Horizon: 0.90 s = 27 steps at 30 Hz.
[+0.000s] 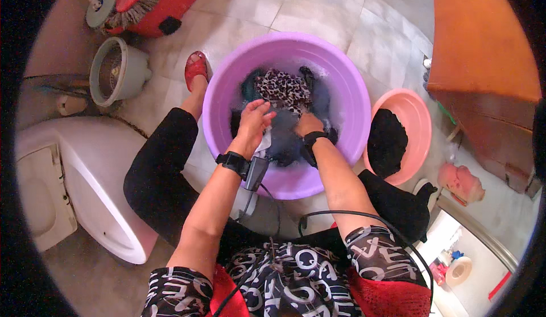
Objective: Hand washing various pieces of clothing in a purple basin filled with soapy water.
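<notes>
Between my knees stands a purple plastic basin (286,189) with cloudy water and soaking clothes. My left hand (255,123) is raised over its near left part, fingers apart and slightly bent, with nothing seen in them. A white piece (265,141) shows beside that palm. My right hand (309,124) is low at the water, its fingers bent around the near edge of a leopard-print cloth (285,87); the fingertips are partly hidden. Dark garments (283,142) lie in the water around the print cloth.
A pink basin (418,138) holding black cloth (386,142) stands at the right. At the left are a grey-green bucket (134,74) and a white ceramic fixture (102,146). A mop head (145,1) lies by a red container (183,5). An orange cabinet (477,44) rises at the right.
</notes>
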Available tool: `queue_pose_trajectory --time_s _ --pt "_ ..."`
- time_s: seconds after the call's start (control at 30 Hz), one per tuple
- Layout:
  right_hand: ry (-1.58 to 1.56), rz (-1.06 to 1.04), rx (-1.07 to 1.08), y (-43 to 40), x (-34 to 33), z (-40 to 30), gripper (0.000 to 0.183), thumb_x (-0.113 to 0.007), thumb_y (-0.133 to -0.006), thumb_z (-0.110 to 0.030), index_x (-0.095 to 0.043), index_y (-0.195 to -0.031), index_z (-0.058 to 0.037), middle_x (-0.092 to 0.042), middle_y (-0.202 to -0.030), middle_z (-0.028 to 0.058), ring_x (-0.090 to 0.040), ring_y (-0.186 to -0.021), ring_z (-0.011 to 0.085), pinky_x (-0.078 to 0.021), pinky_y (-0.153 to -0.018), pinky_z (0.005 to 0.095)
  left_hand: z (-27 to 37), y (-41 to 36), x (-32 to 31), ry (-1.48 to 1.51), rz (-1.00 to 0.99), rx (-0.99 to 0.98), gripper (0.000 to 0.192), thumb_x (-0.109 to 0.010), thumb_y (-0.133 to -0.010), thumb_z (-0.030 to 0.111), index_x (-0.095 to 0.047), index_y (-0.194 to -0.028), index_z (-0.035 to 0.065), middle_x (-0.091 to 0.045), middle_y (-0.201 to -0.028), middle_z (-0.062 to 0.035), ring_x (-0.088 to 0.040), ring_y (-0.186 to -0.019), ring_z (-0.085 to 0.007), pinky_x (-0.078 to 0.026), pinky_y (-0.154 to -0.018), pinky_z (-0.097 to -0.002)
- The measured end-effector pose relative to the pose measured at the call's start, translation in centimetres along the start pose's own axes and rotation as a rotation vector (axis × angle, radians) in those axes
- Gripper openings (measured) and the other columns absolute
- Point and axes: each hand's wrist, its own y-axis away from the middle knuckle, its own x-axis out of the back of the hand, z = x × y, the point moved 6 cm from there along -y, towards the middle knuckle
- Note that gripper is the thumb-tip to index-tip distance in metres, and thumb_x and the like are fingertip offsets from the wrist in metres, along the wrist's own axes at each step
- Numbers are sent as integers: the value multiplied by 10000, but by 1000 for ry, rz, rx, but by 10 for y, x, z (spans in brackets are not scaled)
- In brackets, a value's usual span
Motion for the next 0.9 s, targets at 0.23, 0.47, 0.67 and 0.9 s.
queue_pose_trajectory --time_s 0.23,0.47,0.67,0.9 --pt "-183 144 208 13 28 7 581 -716 -721 -323 -536 -1201 -51 -590 -1143 233 -574 -1061 382 -466 -901 452 -4 0 -2 -50 -31 1 335 -612 -872 172 -482 -1167 77 -529 -1030 -47 -603 -906 -214 -446 -665 -279" --pt "-605 401 404 84 95 -13 231 -687 -665 -161 -607 -804 4 -581 -794 84 -553 -759 214 -444 -697 314 -30 -17 3 -64 46 80 298 -592 -892 245 -482 -1141 122 -562 -1072 -9 -583 -857 -163 -436 -681 -267" --pt "-960 358 608 147 141 -40 176 -630 -698 -74 -569 -847 -1 -574 -780 42 -538 -739 133 -437 -676 275 -29 -6 -51 234 -384 180 397 -568 -900 418 -525 -1138 103 -619 -1043 -77 -627 -902 -197 -524 -735 -337" --pt "-467 799 465 120 140 -54 296 -523 -907 -293 -595 -1018 -28 -585 -1090 188 -533 -985 366 -406 -853 456 -22 49 -87 342 -395 122 244 -454 -974 244 -563 -1108 72 -630 -1105 -45 -617 -958 -190 -513 -845 -345"
